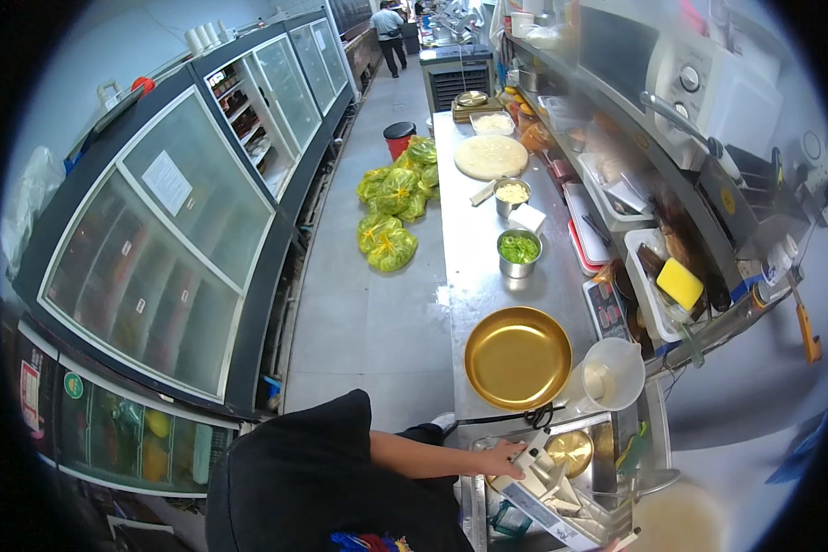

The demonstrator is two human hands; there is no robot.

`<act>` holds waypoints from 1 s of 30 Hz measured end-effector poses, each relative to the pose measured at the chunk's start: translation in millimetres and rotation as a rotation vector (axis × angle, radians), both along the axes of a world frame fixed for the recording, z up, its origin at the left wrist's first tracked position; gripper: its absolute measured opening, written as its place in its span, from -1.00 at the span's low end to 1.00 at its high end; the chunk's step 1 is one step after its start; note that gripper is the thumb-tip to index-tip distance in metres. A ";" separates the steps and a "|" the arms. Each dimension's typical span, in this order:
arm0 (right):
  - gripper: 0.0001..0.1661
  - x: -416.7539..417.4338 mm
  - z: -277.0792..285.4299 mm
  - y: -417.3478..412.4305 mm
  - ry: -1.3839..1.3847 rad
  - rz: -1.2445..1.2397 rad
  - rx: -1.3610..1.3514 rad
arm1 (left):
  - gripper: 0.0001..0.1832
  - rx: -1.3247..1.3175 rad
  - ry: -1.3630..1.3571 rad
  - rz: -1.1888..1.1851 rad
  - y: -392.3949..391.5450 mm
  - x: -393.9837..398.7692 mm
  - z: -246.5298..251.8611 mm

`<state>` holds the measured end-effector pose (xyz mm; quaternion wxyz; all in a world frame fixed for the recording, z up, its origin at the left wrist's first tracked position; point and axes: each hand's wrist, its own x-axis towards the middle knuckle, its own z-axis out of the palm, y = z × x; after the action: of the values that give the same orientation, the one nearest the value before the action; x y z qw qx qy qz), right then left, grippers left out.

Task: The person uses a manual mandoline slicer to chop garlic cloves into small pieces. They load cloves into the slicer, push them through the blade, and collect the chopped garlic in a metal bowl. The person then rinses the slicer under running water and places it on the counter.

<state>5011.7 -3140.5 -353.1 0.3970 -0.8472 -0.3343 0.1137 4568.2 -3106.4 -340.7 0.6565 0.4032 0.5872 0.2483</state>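
My left hand (pixel 501 461) grips one end of a cream plastic device (pixel 548 493) with ribs, small dark feet and a printed label strip, perhaps an upturned scale. It is tilted above a steel sink (pixel 481 514). Only a sliver of my right hand (pixel 615 545) shows, at the device's lower far corner. A round brass-coloured dish (pixel 570 453) lies in the sink beyond the device. Just past the sink, a gold-coloured pan (pixel 518 359) rests on the steel counter (pixel 469 276). To its right stands a translucent plastic jug (pixel 614 376).
Steel cups hold chopped greens (pixel 519 248) and pale pieces (pixel 512 193). A round board (pixel 490 157) lies farther back. Shelves with tubs (pixel 652 290) line the right. Glass-doored fridges (pixel 159 276) stand left; bagged greens (pixel 390 243) lie on the floor. A person (pixel 388 34) is far off.
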 end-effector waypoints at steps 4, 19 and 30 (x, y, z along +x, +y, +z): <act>-0.39 6.8 -5.2 19.0 0.011 0.049 0.050 | 0.00 -0.021 -0.198 0.047 4.0 -14.4 15.2; -0.44 14.2 -26.8 -1.3 -0.005 0.041 0.016 | 0.29 0.965 0.248 -0.442 6.5 -58.1 107.1; -0.49 48.3 -87.7 -57.7 -0.044 0.058 -0.156 | 0.34 1.305 0.210 -0.910 85.1 -37.6 191.7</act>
<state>5060.0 -3198.2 -440.9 0.3191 -0.8678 -0.3573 0.1321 4530.6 -3021.4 -149.0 0.2664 0.9269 0.1601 0.2103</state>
